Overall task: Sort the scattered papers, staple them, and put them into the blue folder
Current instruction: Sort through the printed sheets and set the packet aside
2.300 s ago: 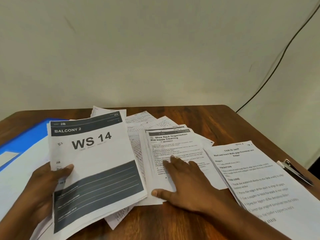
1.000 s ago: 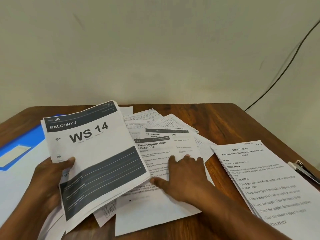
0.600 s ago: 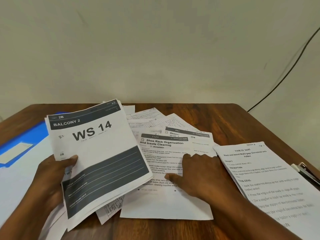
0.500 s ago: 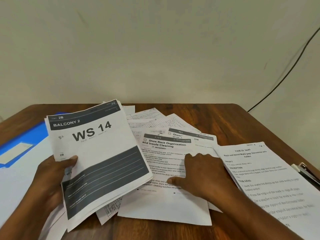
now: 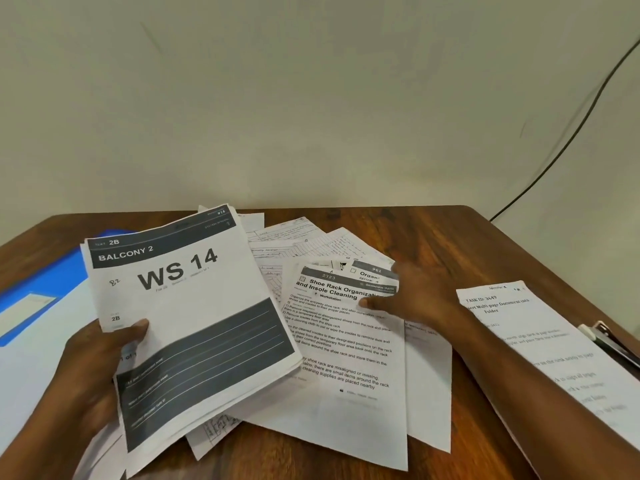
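Note:
My left hand (image 5: 97, 372) grips a stack of sheets (image 5: 194, 327) topped by a page headed "BALCONY 2, WS 14", thumb on its left edge, tilted up off the table. My right hand (image 5: 419, 299) lies with straight fingers on the loose papers in the middle, on a "Shoe Rack Organization and Insole Cleaning" sheet (image 5: 346, 362) and one numbered 961 (image 5: 372, 273) behind it. Handwritten lined sheets (image 5: 304, 242) fan out further back. The blue folder (image 5: 41, 271) lies at the left, partly under white paper. A stapler (image 5: 609, 341) sits at the right edge.
A task instruction sheet (image 5: 554, 351) lies at the right, partly under my right forearm. The wooden table (image 5: 450, 237) shows bare wood at the back right. A black cable (image 5: 568, 140) runs down the wall on the right.
My right hand has slid right and further back across the loose papers, spreading the shoe rack sheet and uncovering the 961 sheet. My left hand keeps holding the stack.

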A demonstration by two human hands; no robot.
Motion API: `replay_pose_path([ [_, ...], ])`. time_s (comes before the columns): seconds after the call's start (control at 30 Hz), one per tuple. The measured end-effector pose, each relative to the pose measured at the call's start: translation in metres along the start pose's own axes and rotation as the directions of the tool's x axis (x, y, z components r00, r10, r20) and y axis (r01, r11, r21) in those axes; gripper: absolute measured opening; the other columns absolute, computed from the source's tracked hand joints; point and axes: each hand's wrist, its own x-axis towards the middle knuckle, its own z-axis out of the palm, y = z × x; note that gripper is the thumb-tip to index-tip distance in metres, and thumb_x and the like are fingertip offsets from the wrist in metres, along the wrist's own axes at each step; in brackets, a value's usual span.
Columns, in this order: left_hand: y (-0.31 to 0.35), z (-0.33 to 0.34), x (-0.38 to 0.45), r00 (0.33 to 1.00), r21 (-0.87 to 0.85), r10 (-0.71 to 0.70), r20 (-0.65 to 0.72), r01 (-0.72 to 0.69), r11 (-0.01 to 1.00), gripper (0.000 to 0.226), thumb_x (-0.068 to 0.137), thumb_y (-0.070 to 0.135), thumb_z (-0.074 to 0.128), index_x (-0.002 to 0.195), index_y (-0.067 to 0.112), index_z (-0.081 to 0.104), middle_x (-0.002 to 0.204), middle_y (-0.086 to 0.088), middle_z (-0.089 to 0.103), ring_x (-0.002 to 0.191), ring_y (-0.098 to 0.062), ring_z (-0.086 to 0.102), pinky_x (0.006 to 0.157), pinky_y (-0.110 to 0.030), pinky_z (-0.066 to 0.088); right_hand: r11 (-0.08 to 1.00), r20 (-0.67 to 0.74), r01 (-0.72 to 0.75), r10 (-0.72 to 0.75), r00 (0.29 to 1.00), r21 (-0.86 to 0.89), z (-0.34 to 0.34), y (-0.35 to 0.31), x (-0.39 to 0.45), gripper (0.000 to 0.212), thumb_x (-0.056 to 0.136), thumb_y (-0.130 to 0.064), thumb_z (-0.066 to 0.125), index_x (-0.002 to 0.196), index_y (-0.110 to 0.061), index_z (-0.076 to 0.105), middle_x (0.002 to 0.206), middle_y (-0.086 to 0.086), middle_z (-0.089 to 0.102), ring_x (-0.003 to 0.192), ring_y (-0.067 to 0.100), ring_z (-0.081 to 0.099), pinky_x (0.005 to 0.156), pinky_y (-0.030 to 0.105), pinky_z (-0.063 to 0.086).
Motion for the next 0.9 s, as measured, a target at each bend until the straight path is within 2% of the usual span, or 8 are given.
replay_pose_path([
  [0.03,0.0,0.001,0.0,1.0,-0.005,-0.008,0.001,0.008,1.0,0.055,0.086,0.023,0.078,0.139,0.021,0.063,0.132,-0.015,0.069,0.121,-0.047,0.063,0.108,-0.065,0.047,0.999,0.03,-0.012,0.011,0.999,0.041,-0.004,-0.001,0.001,0.069,0.062,-0.079,0.082,0.112,-0.037,0.059,0.108,-0.019,0.067,0.091,0.006,0.063,0.068,0.025,0.05],
  [0.1,-0.002,0.0,0.001,1.0,-0.005,-0.014,0.01,0.014,1.0,0.057,0.084,0.025,0.079,0.138,0.022,0.064,0.131,-0.015,0.07,0.121,-0.047,0.063,0.107,-0.066,0.047,0.995,0.064,-0.02,0.014,0.998,0.094,-0.008,0.0,0.003,0.062,0.067,-0.055,0.093,0.107,-0.035,0.051,0.107,-0.012,0.061,0.095,0.01,0.06,0.071,0.028,0.05],
  [0.2,-0.002,0.002,-0.001,1.0,0.011,-0.008,0.018,0.008,1.0,0.059,0.083,0.025,0.082,0.139,0.022,0.063,0.129,-0.015,0.07,0.121,-0.048,0.063,0.108,-0.067,0.046,0.978,0.107,-0.086,0.067,0.992,0.189,-0.009,0.005,0.013,0.06,0.064,-0.042,0.098,0.106,-0.026,0.058,0.108,-0.005,0.064,0.093,0.011,0.063,0.086,0.036,0.058],
  [0.33,-0.002,0.005,-0.002,1.0,0.016,-0.002,0.021,0.001,1.0,0.049,0.092,0.02,0.072,0.14,0.021,0.062,0.13,-0.016,0.07,0.119,-0.047,0.063,0.107,-0.068,0.046,0.95,0.147,-0.135,0.097,0.984,0.28,-0.008,0.014,0.027,0.057,0.064,-0.031,0.1,0.11,-0.021,0.068,0.103,-0.009,0.067,0.086,0.009,0.064,0.065,0.025,0.051],
  [0.47,-0.001,0.013,-0.007,0.998,0.056,0.014,0.062,-0.017,0.998,0.041,0.101,0.017,0.065,0.141,0.02,0.059,0.128,-0.016,0.07,0.116,-0.047,0.064,0.105,-0.068,0.047,0.884,0.12,-0.142,0.098,0.988,0.445,-0.005,0.017,0.037,0.032,0.078,-0.016,0.091,0.104,-0.017,0.072,0.099,-0.002,0.073,0.074,0.01,0.068,0.046,0.018,0.048],
  [0.6,0.004,0.028,-0.014,0.996,0.106,0.033,0.082,-0.042,0.993,0.03,0.102,0.014,0.064,0.131,0.021,0.062,0.119,-0.01,0.072,0.106,-0.039,0.066,0.1,-0.06,0.049,0.702,0.103,-0.103,0.043,0.994,0.705,-0.004,0.016,0.048,0.026,0.086,-0.01,0.083,0.11,-0.014,0.076,0.104,0.004,0.08,0.088,0.02,0.078,0.069,0.034,0.064],
  [0.73,0.01,0.039,-0.012,0.995,0.151,0.041,0.091,-0.055,0.987,0.026,0.102,0.01,0.064,0.127,0.015,0.065,0.115,-0.012,0.074,0.101,-0.039,0.068,0.097,-0.055,0.051,0.489,-0.001,0.0,0.001,1.0,0.872,-0.001,0.01,0.054,0.027,0.091,-0.01,0.077,0.118,-0.009,0.074,0.109,0.007,0.08,0.102,0.028,0.076,0.095,0.052,0.06],
  [0.9,0.019,0.058,0.001,0.985,0.201,0.089,0.149,-0.118,0.973,0.029,0.101,0.012,0.065,0.13,0.014,0.066,0.119,-0.013,0.075,0.109,-0.045,0.068,0.102,-0.062,0.052,0.312,-0.098,0.081,0.038,0.994,0.947,0.005,-0.003,0.053,0.025,0.097,-0.011,0.07,0.121,-0.004,0.07,0.109,0.01,0.079,0.102,0.032,0.076,0.082,0.041,0.064],
])
